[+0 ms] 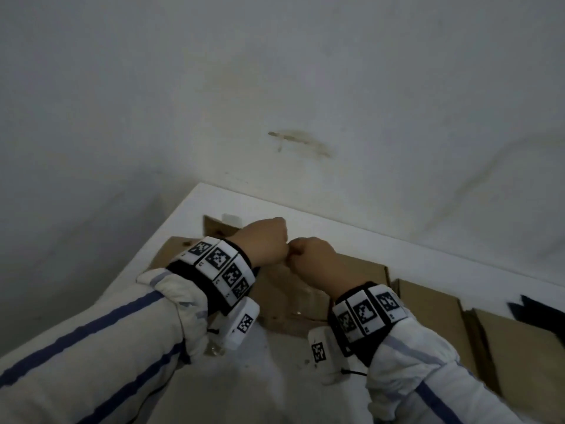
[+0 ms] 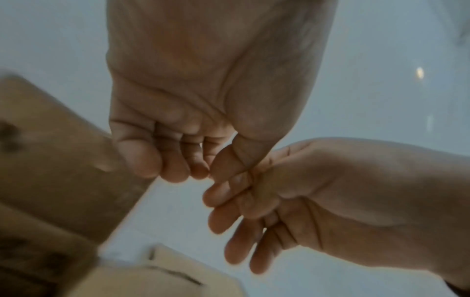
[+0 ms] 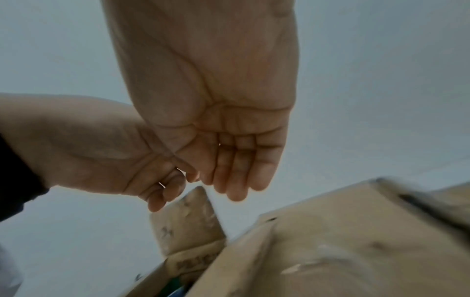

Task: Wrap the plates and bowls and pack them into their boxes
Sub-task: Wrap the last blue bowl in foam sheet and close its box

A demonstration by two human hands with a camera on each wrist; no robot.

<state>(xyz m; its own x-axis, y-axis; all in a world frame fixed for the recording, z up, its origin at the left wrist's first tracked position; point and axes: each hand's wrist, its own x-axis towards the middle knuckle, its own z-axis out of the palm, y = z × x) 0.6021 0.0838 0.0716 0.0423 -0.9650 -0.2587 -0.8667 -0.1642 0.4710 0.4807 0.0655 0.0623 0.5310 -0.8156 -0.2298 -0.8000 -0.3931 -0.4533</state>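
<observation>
My left hand [image 1: 266,243] and right hand [image 1: 312,255] meet thumb to thumb just above a brown cardboard box [image 1: 287,295] on the white table [image 1: 214,203]. In the left wrist view the left hand [image 2: 190,166] has its fingers curled into the palm, with nothing visible in them. The right hand [image 3: 223,180] hangs with loosely bent fingers and its thumb against the forefinger; anything thin pinched there does not show. The box [image 3: 330,241] lies below the hands with one flap [image 3: 188,221] standing up. No plate or bowl is in view.
More brown boxes [image 1: 428,304] lie in a row to the right, reaching a dark object [image 1: 538,313] at the right edge. A grey wall stands close behind the table. Bare white tabletop shows in front of the boxes between my forearms.
</observation>
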